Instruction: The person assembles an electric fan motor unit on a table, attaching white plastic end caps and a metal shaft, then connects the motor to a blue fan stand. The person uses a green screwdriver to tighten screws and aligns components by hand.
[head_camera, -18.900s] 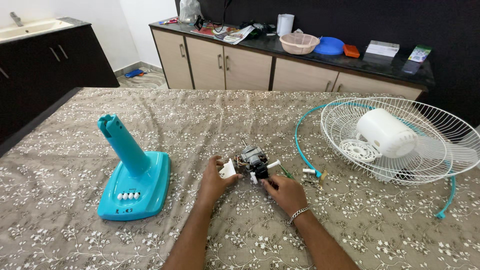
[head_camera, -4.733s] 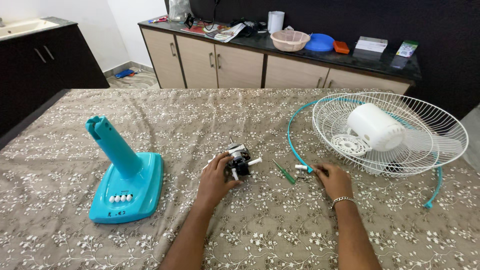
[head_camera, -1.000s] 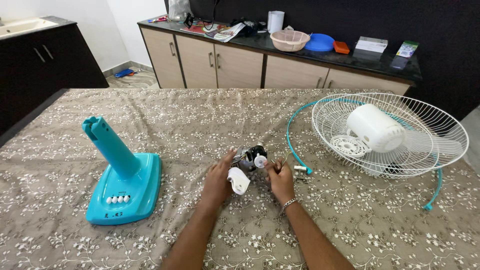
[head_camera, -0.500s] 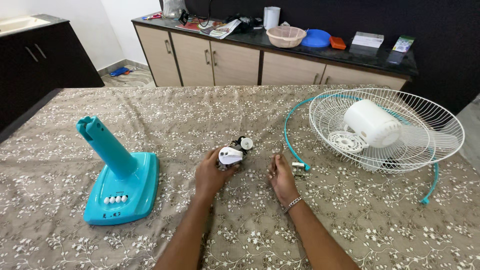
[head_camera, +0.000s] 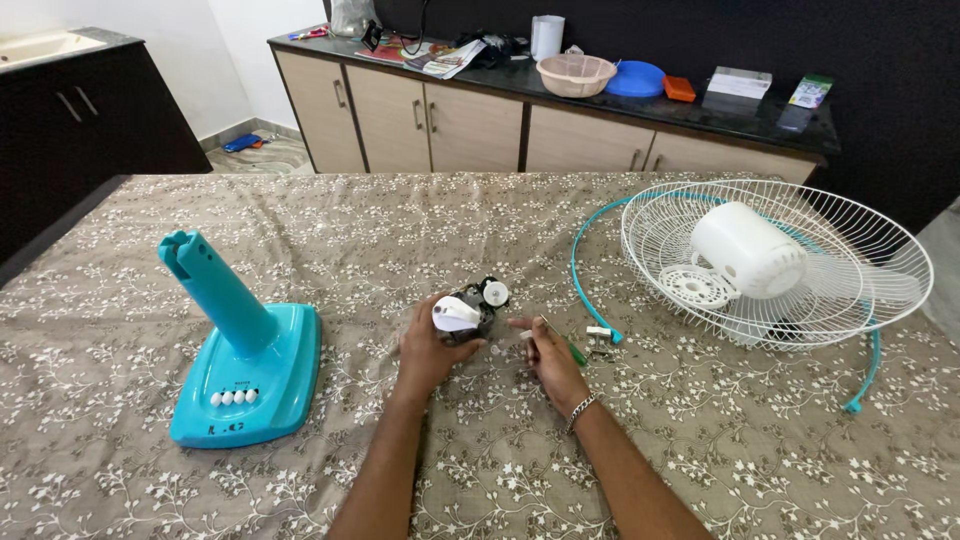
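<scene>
since a moment ago right hand (head_camera: 552, 352) pinches the screwdriver (head_camera: 562, 340); left hand (head_camera: 432, 345) should grip the motor (head_camera: 470, 310) steady.

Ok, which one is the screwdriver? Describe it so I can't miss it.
Start at the white wire fan guard on the right of the table, then come left past its teal rim to the right hand. The screwdriver is in that hand: a thin shaft with a green handle, unlike the white bits beside it.
</scene>
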